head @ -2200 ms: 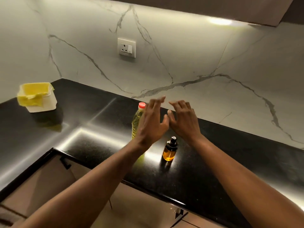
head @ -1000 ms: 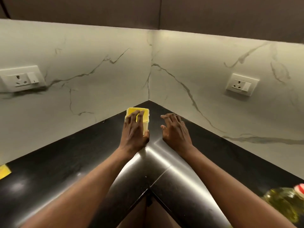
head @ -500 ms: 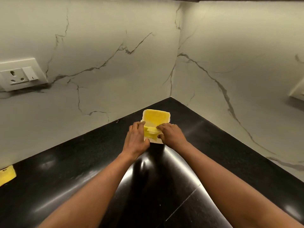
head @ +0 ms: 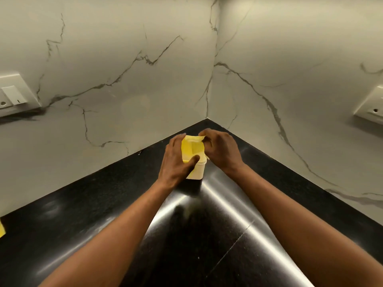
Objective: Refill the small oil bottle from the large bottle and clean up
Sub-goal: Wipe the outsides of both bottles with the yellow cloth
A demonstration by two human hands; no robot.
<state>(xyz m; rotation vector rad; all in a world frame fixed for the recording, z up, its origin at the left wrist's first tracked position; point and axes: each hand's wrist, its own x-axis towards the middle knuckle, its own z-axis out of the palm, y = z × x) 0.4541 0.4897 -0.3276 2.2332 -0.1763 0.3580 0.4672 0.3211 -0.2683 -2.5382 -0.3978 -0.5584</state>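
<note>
**Both hands on the cloth box**

A white box point(head: 197, 172) stands on the black counter point(head: 103, 204), close to the wall corner behind it. A yellow cloth point(head: 191, 147) fills the box and rises above its rim. The left hand point(head: 176, 162) wraps the box's left side, thumb pressed across the front rim. The right hand point(head: 222, 151), at the box's right, has its fingers curled and pinches the cloth's far top edge.
</note>
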